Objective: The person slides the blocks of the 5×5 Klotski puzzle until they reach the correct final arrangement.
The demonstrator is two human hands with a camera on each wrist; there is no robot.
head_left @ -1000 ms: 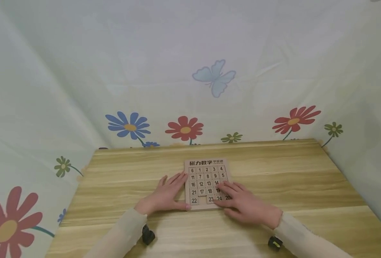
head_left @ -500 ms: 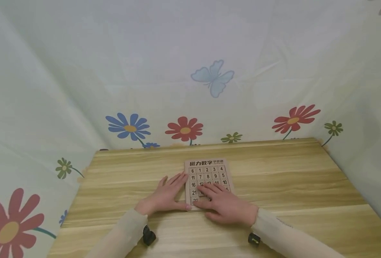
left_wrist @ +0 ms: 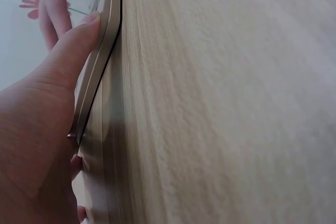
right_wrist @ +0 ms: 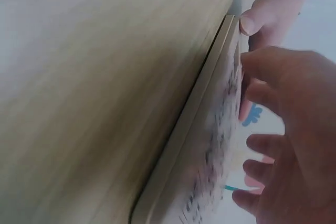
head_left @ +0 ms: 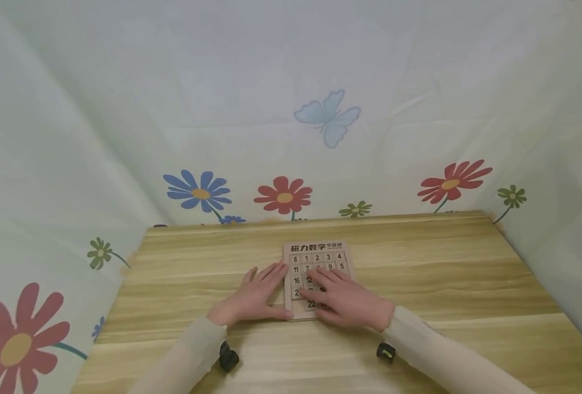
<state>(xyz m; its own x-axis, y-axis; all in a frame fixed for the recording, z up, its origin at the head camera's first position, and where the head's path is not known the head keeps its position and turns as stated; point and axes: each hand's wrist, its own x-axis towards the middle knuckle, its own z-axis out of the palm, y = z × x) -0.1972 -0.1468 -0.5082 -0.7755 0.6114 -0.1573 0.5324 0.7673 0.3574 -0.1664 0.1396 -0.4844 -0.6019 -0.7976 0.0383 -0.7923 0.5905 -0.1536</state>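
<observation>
A wooden number sliding puzzle point(head_left: 288, 306) with Chinese lettering on top lies flat on the table. My left hand point(head_left: 251, 298) sits at its left side, straight fingertips along the upper left edge, thumb on the lower left corner of the frame. Over the tiles spreads my right hand point(head_left: 347, 301), which covers much of the lower right. Its index fingertip is at the tile marked 21 point(head_left: 297, 293), partly hidden. The vacant slot is in the bottom left corner, with tile 22 point(head_left: 312, 304) just right of it. In the right wrist view the right fingers point(right_wrist: 260, 145) bend loosely above the tiles.
The wood-grain table point(head_left: 419, 246) extends around the puzzle on all sides. Behind it hangs a pale cloth point(head_left: 251, 109) printed with flowers and a butterfly. A small black device point(head_left: 228, 358) is at the left wrist, another point(head_left: 385, 352) at the right.
My right hand has moved left across the tiles, then slightly up. Tile 22 has slid one place right, so the gap is now in the bottom left corner. My left hand stays put.
</observation>
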